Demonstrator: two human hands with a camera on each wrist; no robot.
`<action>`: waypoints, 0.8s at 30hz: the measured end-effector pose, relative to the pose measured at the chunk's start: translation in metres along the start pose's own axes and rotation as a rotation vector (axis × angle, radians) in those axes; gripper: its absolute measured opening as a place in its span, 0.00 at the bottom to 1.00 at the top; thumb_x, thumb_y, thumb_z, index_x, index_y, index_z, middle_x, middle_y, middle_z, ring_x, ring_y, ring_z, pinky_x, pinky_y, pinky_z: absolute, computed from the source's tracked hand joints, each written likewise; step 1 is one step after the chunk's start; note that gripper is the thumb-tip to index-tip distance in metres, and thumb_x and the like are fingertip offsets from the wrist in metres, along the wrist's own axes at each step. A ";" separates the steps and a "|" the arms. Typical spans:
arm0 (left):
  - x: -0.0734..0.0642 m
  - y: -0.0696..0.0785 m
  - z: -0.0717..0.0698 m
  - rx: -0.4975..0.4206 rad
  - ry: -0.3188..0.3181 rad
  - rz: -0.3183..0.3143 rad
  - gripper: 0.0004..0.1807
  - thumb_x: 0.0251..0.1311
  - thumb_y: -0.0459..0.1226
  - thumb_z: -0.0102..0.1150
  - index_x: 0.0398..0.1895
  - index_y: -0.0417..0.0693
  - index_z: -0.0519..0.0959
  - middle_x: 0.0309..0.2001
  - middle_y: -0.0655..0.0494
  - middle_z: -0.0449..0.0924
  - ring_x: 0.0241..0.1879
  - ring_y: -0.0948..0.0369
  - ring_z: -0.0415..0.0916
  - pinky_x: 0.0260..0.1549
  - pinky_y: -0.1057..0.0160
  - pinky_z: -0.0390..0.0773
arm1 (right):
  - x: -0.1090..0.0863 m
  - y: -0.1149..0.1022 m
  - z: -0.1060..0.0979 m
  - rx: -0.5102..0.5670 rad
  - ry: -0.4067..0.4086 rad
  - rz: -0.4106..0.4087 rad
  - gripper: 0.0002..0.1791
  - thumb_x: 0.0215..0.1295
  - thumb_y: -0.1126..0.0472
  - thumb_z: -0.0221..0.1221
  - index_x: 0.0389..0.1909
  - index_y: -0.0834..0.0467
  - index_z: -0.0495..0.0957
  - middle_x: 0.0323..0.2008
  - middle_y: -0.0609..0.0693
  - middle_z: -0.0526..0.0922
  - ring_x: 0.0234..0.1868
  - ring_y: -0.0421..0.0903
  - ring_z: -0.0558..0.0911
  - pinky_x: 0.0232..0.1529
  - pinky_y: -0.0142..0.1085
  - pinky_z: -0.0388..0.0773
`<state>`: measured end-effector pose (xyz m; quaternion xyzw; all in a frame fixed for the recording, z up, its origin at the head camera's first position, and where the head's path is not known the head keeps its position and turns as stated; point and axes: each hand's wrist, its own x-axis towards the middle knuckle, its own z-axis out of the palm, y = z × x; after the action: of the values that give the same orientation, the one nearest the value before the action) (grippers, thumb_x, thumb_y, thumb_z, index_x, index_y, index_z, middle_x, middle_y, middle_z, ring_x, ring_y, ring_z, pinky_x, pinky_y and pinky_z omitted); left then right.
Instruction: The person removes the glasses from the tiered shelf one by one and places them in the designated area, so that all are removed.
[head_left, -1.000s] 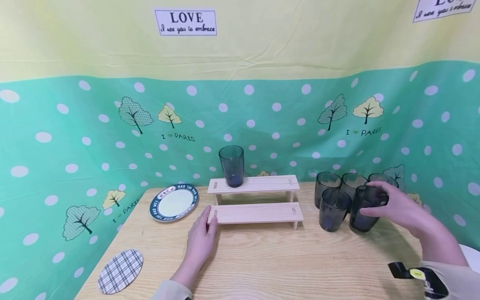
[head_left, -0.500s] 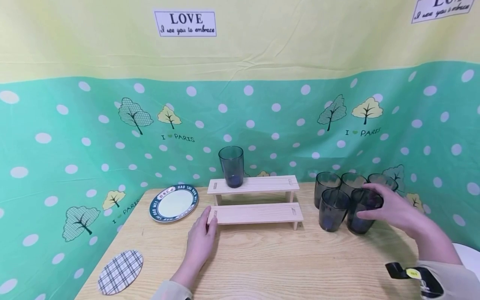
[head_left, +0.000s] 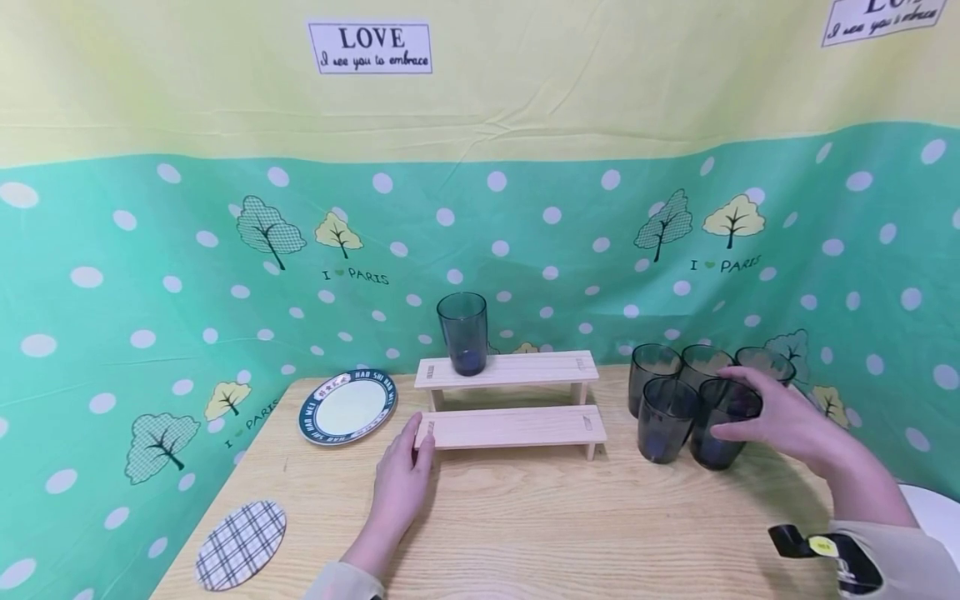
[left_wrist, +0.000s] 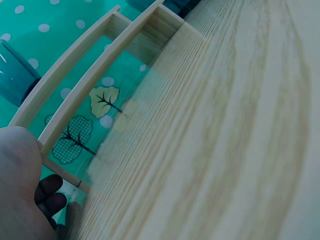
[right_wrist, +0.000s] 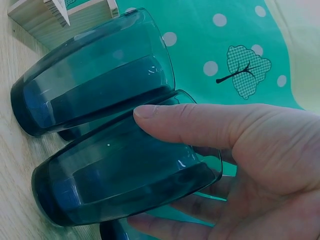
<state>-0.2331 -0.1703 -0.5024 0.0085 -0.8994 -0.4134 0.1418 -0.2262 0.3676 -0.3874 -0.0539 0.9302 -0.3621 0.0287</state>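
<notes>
My left hand (head_left: 402,479) grips the left end of the lower step of a two-step wooden stand (head_left: 513,427). In the left wrist view its curled fingers (left_wrist: 51,197) show beside the stand's end. On the upper step stands a dark tinted drinking glass (head_left: 465,333), upright. At the right, my right hand (head_left: 783,421) holds another such glass (right_wrist: 120,175), thumb on one side and fingers on the other. It is the front right one of a cluster of several glasses, close beside the front left glass (head_left: 666,421). My hand partly hides the glass behind it.
A white plate with a blue lettered rim (head_left: 309,423) lies left of the stand. Nearer the table's left edge is a round plaid coaster (head_left: 242,546). A polka-dot cloth (head_left: 525,275) hangs behind the wooden table (head_left: 540,533) and along its sides.
My right hand and the glass in it have shifted a little to the left and nearer me, closer to the front left glass. The left hand stays on the stand.
</notes>
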 end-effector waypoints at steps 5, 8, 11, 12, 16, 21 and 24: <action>0.000 0.000 0.000 -0.006 -0.004 -0.006 0.31 0.88 0.46 0.50 0.86 0.42 0.65 0.78 0.33 0.70 0.77 0.33 0.67 0.75 0.30 0.66 | 0.001 0.001 0.000 -0.019 0.003 -0.003 0.59 0.67 0.54 0.79 0.87 0.64 0.51 0.80 0.84 0.49 0.74 0.89 0.54 0.59 0.81 0.68; 0.000 0.000 0.000 -0.009 -0.006 -0.007 0.31 0.88 0.46 0.49 0.86 0.43 0.65 0.79 0.34 0.69 0.78 0.34 0.66 0.75 0.31 0.65 | 0.001 0.001 0.000 -0.034 0.003 -0.009 0.59 0.66 0.54 0.80 0.87 0.64 0.51 0.80 0.84 0.50 0.73 0.89 0.54 0.59 0.81 0.68; 0.000 0.000 0.000 -0.007 -0.005 -0.005 0.31 0.89 0.47 0.49 0.86 0.43 0.65 0.79 0.34 0.69 0.78 0.34 0.66 0.75 0.31 0.66 | 0.001 0.001 0.000 -0.046 0.002 -0.016 0.60 0.66 0.54 0.80 0.86 0.65 0.51 0.79 0.84 0.50 0.73 0.89 0.55 0.59 0.81 0.69; 0.000 0.000 -0.001 -0.006 -0.004 -0.003 0.31 0.89 0.46 0.49 0.86 0.42 0.65 0.79 0.34 0.69 0.78 0.34 0.66 0.75 0.31 0.66 | 0.001 0.001 0.000 -0.046 0.001 -0.018 0.60 0.66 0.54 0.80 0.86 0.65 0.51 0.79 0.84 0.51 0.73 0.89 0.55 0.59 0.81 0.69; 0.000 0.000 -0.001 -0.006 -0.003 0.001 0.31 0.89 0.46 0.49 0.85 0.42 0.65 0.79 0.34 0.70 0.77 0.34 0.67 0.75 0.31 0.66 | 0.000 0.001 0.000 -0.043 -0.004 -0.023 0.60 0.66 0.54 0.79 0.86 0.65 0.50 0.79 0.84 0.50 0.73 0.88 0.55 0.59 0.81 0.69; 0.000 0.000 -0.001 -0.008 -0.005 0.004 0.31 0.88 0.46 0.49 0.85 0.42 0.65 0.79 0.33 0.69 0.77 0.34 0.67 0.75 0.30 0.66 | -0.002 0.000 -0.001 -0.045 0.005 -0.033 0.58 0.67 0.54 0.79 0.86 0.65 0.51 0.78 0.84 0.52 0.73 0.88 0.57 0.59 0.81 0.69; 0.000 0.000 -0.001 -0.008 -0.007 0.005 0.31 0.89 0.46 0.49 0.86 0.42 0.65 0.79 0.33 0.70 0.77 0.34 0.67 0.75 0.30 0.66 | -0.005 -0.004 -0.001 -0.038 0.026 -0.043 0.56 0.68 0.55 0.78 0.85 0.66 0.52 0.76 0.83 0.57 0.72 0.85 0.60 0.59 0.78 0.70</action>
<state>-0.2329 -0.1709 -0.5016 0.0042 -0.8982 -0.4167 0.1398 -0.2212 0.3664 -0.3839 -0.0696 0.9358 -0.3456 0.0079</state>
